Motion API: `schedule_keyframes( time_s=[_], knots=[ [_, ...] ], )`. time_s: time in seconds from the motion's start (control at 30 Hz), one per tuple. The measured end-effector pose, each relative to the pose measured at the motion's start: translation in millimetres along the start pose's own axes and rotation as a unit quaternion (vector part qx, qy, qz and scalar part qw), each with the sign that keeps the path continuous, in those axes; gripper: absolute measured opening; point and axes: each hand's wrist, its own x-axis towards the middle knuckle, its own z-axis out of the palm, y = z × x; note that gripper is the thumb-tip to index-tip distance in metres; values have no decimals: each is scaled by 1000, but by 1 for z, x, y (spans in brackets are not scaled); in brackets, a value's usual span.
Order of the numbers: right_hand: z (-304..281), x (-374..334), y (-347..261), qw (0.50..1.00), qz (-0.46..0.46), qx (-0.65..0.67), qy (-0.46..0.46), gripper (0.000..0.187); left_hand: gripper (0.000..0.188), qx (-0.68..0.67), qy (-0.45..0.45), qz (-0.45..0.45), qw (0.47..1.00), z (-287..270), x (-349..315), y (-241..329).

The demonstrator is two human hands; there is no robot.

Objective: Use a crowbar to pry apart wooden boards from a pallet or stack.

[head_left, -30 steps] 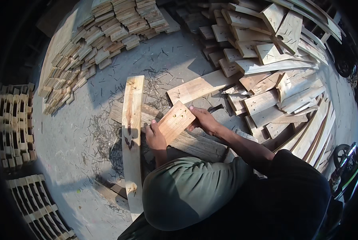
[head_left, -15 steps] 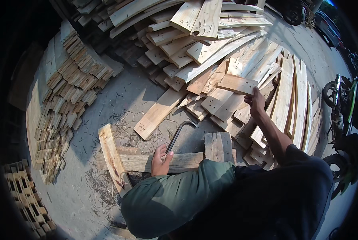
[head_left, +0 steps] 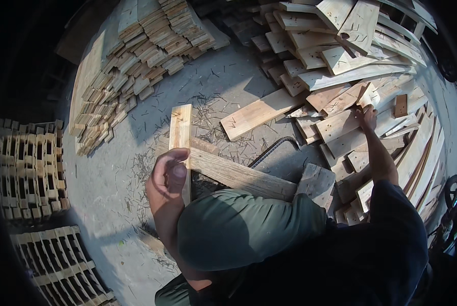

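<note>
My right hand (head_left: 366, 117) reaches to the board pile on the right, its fingers closed at the lower end of a short pale board (head_left: 369, 96). My left hand (head_left: 168, 173) hovers loosely curled at the left edge of a narrow plank (head_left: 181, 127), with thumb and fingers apart; it does not appear to grip it. That plank lies across a weathered beam (head_left: 238, 171). Against the beam rests a dark, ribbed pry bar (head_left: 272, 150) with a hooked end. A small brown wood piece (head_left: 401, 105) shows on the pile beyond my right hand.
Stacked boards (head_left: 136, 61) stand at the upper left, pallets (head_left: 32, 168) at the far left. Loose nails (head_left: 215, 117) litter the concrete. A worn block (head_left: 316, 183) sits at the beam's right end; a single board (head_left: 259, 113) lies beyond. Part of a motorcycle (head_left: 454, 196) shows at right.
The view has swung left. My right hand has let go of the brown board and now grasps the short pale one. My left hand has moved from beside the pry bar to the narrow plank.
</note>
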Motion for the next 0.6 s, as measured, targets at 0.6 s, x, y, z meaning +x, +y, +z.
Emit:
schedule_keyframes(
  time_s=[0.6],
  knots=[
    [-101,-68,-82,632,-283,678,248,41,90,-9,-43,400,915,-51,-25,32]
  ],
)
